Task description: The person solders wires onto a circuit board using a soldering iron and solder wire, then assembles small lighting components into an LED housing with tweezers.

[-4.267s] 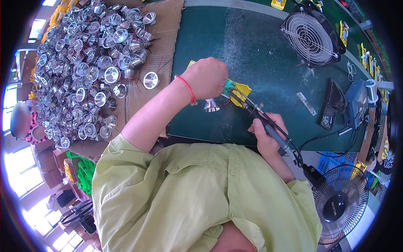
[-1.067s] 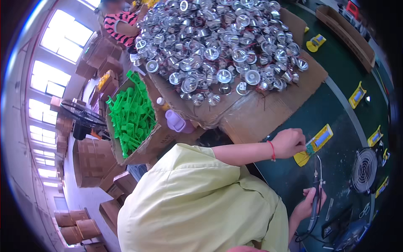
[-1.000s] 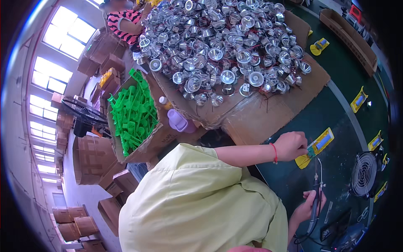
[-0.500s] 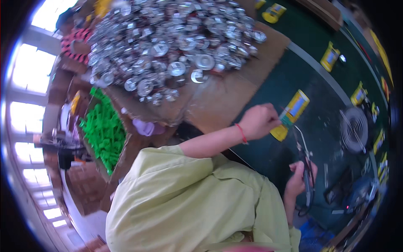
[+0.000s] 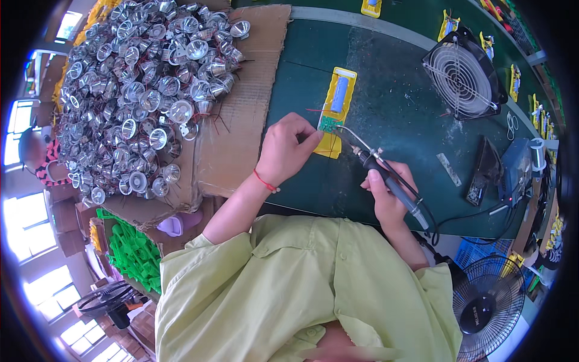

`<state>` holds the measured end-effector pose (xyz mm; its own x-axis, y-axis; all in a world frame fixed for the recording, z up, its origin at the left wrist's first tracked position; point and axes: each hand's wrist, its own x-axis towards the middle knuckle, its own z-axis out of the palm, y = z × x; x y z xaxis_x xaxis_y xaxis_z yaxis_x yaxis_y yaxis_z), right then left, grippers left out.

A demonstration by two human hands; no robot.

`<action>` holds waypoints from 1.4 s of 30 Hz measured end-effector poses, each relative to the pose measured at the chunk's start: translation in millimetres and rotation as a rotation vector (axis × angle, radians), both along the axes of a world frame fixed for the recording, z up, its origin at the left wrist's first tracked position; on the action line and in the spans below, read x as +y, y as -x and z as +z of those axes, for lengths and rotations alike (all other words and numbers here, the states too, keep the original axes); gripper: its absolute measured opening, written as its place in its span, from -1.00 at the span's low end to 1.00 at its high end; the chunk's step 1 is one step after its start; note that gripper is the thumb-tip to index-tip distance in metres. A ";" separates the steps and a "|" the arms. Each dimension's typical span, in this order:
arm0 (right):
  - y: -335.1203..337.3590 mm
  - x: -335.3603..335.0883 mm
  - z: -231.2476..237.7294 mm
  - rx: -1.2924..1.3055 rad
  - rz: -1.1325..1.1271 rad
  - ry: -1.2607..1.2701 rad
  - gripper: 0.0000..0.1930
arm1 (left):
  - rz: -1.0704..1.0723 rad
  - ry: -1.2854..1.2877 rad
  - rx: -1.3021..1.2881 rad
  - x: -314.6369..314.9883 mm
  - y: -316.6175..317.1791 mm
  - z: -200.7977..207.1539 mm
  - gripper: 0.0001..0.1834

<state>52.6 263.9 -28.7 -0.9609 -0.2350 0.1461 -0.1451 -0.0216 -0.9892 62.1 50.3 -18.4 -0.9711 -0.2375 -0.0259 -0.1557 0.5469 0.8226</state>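
My left hand (image 5: 286, 145), a red cord round its wrist, pinches the edge of a small green circuit board (image 5: 329, 124). The board sits over the middle of a yellow plastic casing (image 5: 329, 146) that lies on the dark green bench. In the casing's far half is a blue cylindrical battery (image 5: 340, 95), and a thin red wire sticks out beside the board. My right hand (image 5: 391, 193) is wrapped round the dark handle of a soldering iron (image 5: 398, 192), which has a thin bent metal tube along it. The iron's tip is at the board's right edge; whether they touch is hard to tell.
Shiny reflector lamp cups (image 5: 136, 96) are heaped on cardboard (image 5: 232, 127) at the left. Green plastic parts (image 5: 136, 256) fill a box below. A black-framed fan (image 5: 464, 78) and blue soldering station (image 5: 517, 163) stand right. More yellow casings (image 5: 447, 25) line the far side.
The view has turned and steadied, so the bench shows more upright. The iron's tip has come closer to the circuit board. Both hands keep their holds.
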 end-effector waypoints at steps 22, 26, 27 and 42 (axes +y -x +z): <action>3.9 0.1 8.0 -0.106 -0.077 0.099 -0.80 | -0.012 -0.065 -0.070 -4.2 5.9 2.0 -0.78; 3.0 -2.8 6.6 -0.101 -0.037 0.101 -0.81 | -0.009 -0.073 -0.101 -5.1 6.3 1.1 -0.78; 3.2 -3.5 6.4 -0.106 -0.030 0.100 -0.81 | -0.007 -0.078 -0.105 -4.9 6.4 0.9 -0.78; 0.6 -1.8 6.9 -0.113 -0.092 0.114 -0.80 | -0.002 -0.148 -0.159 -7.3 8.1 1.4 -0.76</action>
